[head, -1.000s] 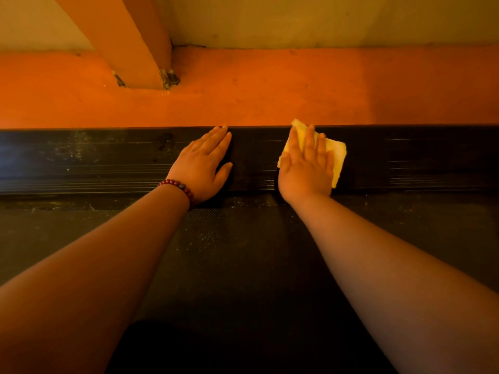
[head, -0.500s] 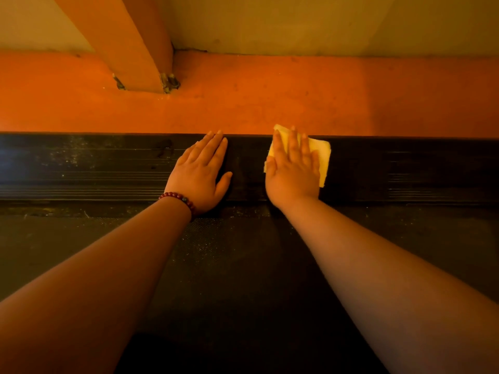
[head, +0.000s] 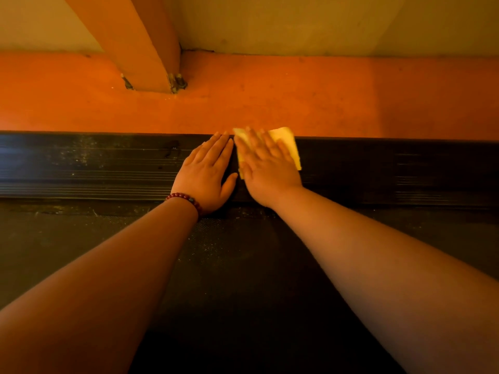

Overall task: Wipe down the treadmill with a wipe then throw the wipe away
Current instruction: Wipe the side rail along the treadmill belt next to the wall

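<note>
Under right hand (head: 267, 171), flat yellow wipe (head: 287, 143)

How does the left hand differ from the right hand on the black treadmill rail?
The left hand lies bare on the side rail; the right hand presses a yellow wipe onto it. The left wrist carries a red bead bracelet; the right wrist carries nothing. The left hand looks sharp; the right looks blurred. Both hands lie flat and open, side by side on the rail.
</note>
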Tool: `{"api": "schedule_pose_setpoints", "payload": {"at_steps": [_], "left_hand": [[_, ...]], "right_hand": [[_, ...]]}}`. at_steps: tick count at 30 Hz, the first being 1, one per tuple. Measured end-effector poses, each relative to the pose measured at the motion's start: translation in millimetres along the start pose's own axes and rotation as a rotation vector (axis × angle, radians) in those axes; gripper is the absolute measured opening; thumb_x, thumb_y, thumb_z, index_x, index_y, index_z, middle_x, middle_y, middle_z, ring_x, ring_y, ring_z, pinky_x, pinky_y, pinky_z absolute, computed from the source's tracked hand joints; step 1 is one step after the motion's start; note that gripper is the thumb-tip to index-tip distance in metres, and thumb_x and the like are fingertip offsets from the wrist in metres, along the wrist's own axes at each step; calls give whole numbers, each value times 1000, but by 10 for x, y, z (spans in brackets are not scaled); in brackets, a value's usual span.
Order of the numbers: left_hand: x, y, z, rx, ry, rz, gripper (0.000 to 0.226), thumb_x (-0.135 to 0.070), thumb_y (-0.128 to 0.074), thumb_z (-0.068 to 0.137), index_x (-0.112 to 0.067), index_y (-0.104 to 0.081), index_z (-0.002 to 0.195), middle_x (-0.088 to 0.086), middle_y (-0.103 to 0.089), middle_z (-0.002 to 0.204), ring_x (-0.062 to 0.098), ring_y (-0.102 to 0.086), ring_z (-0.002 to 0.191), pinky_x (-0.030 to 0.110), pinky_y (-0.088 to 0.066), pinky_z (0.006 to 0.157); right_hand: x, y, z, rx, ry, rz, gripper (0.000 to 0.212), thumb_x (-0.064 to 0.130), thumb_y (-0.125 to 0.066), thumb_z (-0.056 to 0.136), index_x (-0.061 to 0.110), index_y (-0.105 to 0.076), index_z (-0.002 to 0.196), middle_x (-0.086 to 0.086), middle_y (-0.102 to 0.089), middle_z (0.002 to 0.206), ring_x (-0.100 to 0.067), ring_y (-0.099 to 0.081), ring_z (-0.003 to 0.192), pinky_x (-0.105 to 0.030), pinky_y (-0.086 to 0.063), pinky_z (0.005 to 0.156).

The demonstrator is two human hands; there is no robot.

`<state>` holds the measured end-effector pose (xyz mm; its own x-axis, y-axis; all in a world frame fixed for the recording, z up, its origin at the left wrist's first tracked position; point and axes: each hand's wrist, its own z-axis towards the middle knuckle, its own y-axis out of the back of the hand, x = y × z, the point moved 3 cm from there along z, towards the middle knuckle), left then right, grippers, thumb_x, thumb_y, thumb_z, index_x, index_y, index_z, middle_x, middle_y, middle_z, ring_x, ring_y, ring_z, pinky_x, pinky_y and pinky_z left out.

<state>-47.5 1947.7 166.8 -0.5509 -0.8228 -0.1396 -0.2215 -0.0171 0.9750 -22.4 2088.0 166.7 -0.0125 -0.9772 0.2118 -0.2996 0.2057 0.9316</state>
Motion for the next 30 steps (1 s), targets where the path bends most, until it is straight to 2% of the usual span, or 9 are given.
{"api": "schedule_pose_setpoints", "payload": {"at_steps": [3, 9, 11, 15, 17, 22, 24, 26, 30], "left_hand": [[1, 10, -3, 3, -1, -5, 71, -51, -21, 95, -12, -10, 154, 4, -4, 162, 17, -2, 149, 30, 3, 116], [5, 1, -4, -2, -1, -4, 68, -44, -34, 99, -12, -9, 154, 5, -3, 162, 19, -1, 149, 33, 0, 117], [-7, 5, -5, 5, 8, 3, 67, -44, -33, 99, -12, -9, 154, 5, -3, 162, 19, -2, 149, 34, -1, 118], [-49, 18, -6, 13, 33, 23, 66, -44, -28, 101, -12, -5, 154, 4, 0, 162, 18, 1, 149, 32, 2, 117], [-55, 14, -6, 28, 38, 16, 65, -44, -26, 101, -13, -3, 154, 4, 3, 162, 17, 4, 149, 32, 4, 117], [-59, 12, -59, 58, 54, 17, 65, -44, -21, 102, -13, 2, 154, 3, 10, 161, 16, 12, 148, 32, 10, 116], [-77, -9, -79, 65, 58, 32, 66, -45, -20, 101, -13, 4, 153, 5, 12, 161, 18, 12, 148, 34, 9, 117], [-98, -21, -87, 61, 70, 50, 66, -45, -20, 101, -12, 5, 153, 7, 12, 161, 19, 12, 148, 35, 9, 118], [-133, -12, -94, 75, 87, 51, 66, -44, -21, 102, -10, 5, 153, 8, 13, 161, 21, 13, 148, 35, 13, 115]], "right_hand": [[-90, 18, -16, 0, 66, -17, 53, 37, -12, 105, 31, 10, 153, 6, 17, 161, -15, 17, 147, -35, 10, 117], [-444, -86, -449, -73, -378, 52, 56, 37, -15, 104, 26, 10, 153, 1, 15, 161, -20, 13, 148, -38, 5, 118], [-293, -131, -508, -60, -337, 49, 56, 38, -15, 104, 27, 11, 153, 1, 18, 161, -21, 16, 148, -38, 7, 118], [-145, -153, -555, -20, -61, -5, 54, 39, -13, 105, 30, 12, 152, 5, 21, 160, -17, 20, 147, -35, 12, 116], [-289, -142, -586, -12, -65, -2, 54, 37, -14, 105, 30, 10, 153, 5, 19, 160, -17, 18, 147, -34, 10, 117], [-662, -142, -763, -104, -523, 104, 56, 35, -16, 105, 25, 8, 154, -5, 15, 162, -23, 12, 148, -39, 5, 118], [-653, -144, -777, -110, -614, 131, 56, 35, -17, 105, 23, 8, 154, -6, 16, 161, -25, 12, 148, -41, 4, 119], [-549, -125, -719, -104, -548, 121, 56, 35, -18, 105, 24, 7, 154, -6, 16, 161, -25, 11, 148, -40, 4, 119], [-122, -148, -640, -34, -73, 17, 54, 37, -17, 105, 30, 6, 153, 0, 15, 161, -21, 13, 148, -37, 6, 118]]}}
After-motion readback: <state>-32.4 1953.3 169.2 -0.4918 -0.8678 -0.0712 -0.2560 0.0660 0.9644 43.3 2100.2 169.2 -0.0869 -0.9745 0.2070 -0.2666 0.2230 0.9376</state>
